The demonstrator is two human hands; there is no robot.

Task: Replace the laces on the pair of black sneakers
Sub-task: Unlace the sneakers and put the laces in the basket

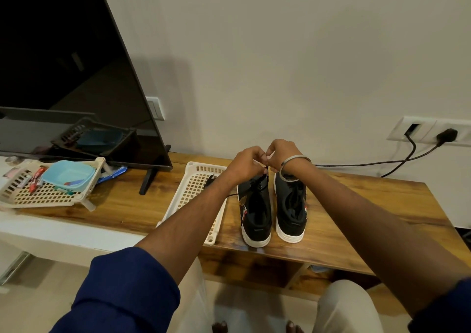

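Two black sneakers with white soles stand side by side on the wooden table (356, 230), heels toward me. The left sneaker (254, 213) has a black lace (265, 177) running through its front eyelets. The right sneaker (290, 210) shows an open tongue. Both hands meet above the toe of the left sneaker. My left hand (247, 164) pinches the black lace with curled fingers. My right hand (283, 154), with a metal bangle at the wrist, pinches the same lace close beside it. One loose lace end (230, 195) trails off the left sneaker toward the white tray.
A white lattice tray (193, 200) lies left of the sneakers with a dark item (210, 179) in it. Farther left a second tray (38, 195) holds a blue tub and packets. A TV (63, 77) stands at the back left. Cables (407, 159) run to wall sockets.
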